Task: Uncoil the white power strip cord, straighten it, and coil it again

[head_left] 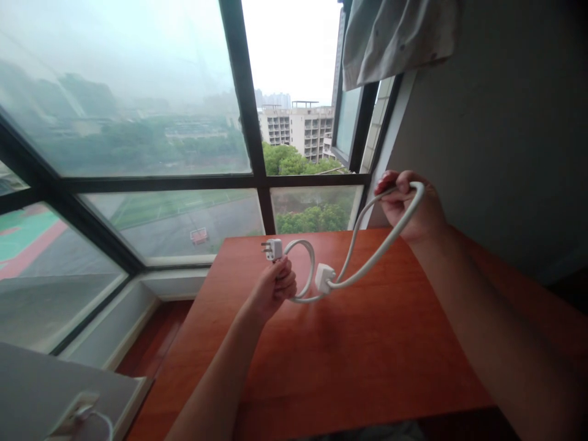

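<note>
A white power cord (383, 254) stretches in loops between my two hands above the table. Closed round its left part, my left hand (281, 280) has the white plug (274, 249) sticking up just past the fingers, metal prongs pointing left. Higher and to the right, my right hand (411, 205) pinches the cord, which bends in a loop over the fingers. Between the hands hangs a small white block (325, 278), with cord leading from it to either side. A small loop of cord stands right beside my left hand.
The reddish-brown wooden table (358, 361) lies under both hands. Behind it are dark-framed windows (260, 180), one pane swung outward. A pale cloth (397, 43) hangs at the upper right. A wall socket (76, 413) with a white cable is at the lower left.
</note>
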Motion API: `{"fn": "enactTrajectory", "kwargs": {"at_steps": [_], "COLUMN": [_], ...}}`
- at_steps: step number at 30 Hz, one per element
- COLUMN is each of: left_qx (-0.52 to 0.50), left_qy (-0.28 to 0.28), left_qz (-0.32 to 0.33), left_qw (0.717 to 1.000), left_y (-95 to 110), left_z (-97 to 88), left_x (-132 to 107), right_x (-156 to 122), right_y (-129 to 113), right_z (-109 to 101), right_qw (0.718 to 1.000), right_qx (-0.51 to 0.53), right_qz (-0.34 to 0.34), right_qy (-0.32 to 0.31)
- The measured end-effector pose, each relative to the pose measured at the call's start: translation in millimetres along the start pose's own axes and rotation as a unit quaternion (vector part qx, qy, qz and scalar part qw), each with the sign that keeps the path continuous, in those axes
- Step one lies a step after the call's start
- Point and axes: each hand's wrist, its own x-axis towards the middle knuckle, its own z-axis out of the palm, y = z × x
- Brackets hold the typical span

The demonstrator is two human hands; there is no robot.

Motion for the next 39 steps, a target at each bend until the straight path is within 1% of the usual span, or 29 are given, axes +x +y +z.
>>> {"fn": "enactTrajectory", "kwargs": {"at_steps": [3, 6, 9, 13, 16, 19, 22, 26, 28, 31, 34, 36, 38, 39], "left_qx": [0.043, 0.065, 0.071, 0.064, 0.068, 0.072, 0.058, 0.037, 0.026, 0.015, -0.006, -0.019, -0.027, -0.029], "left_qy": [-0.015, -0.009, 0.029, 0.087, 0.102, 0.098, 0.094, 0.069, 0.051, 0.040, 0.044, 0.044, 0.048, 0.053], "left_qz": [-0.005, 0.001, 0.028, 0.083, 0.106, 0.102, 0.094, 0.083, 0.065, 0.037, 0.004, -0.018, 0.005, 0.029], "left_qw": [0.999, 0.998, 0.997, 0.991, 0.987, 0.987, 0.989, 0.993, 0.996, 0.998, 0.999, 0.999, 0.998, 0.998], "left_y": [1, -1, -1, 2, 4, 5, 3, 2, 1, -1, -4, -5, -4, -2], "left_z": [4.3, 6.6, 8.4, 9.6, 7.7, 4.6, 4.6, 15.2, 24.6, 40.7, 55.3, 62.5, 66.4, 66.8], "left_x": [1, 4, 9, 11, 12, 13, 14, 19, 23, 33, 48, 58, 65, 67], "right_x": [9, 14, 19, 28, 29, 24, 18, 7, 0, -12, -23, -30, -39, -44], "right_y": [5, 9, 9, 9, 12, 14, 12, 10, 10, 8, 10, 15, 24, 30], "right_z": [1, 1, -1, -9, -11, -6, 4, 20, 27, 39, 51, 59, 65, 68], "right_qw": [1.000, 0.999, 0.998, 0.999, 0.998, 0.999, 0.999, 0.995, 0.992, 0.984, 0.968, 0.948, 0.913, 0.888], "right_qx": [0.026, 0.032, 0.014, 0.034, 0.055, 0.052, 0.010, -0.029, -0.033, -0.045, -0.104, -0.163, -0.217, -0.242], "right_qz": [-0.002, -0.010, -0.027, -0.030, -0.012, -0.010, -0.036, -0.082, -0.098, -0.106, -0.113, -0.132, -0.172, -0.204], "right_qy": [0.008, -0.025, -0.047, -0.009, 0.008, 0.000, -0.017, -0.039, -0.067, -0.138, -0.200, -0.240, -0.300, -0.335]}}
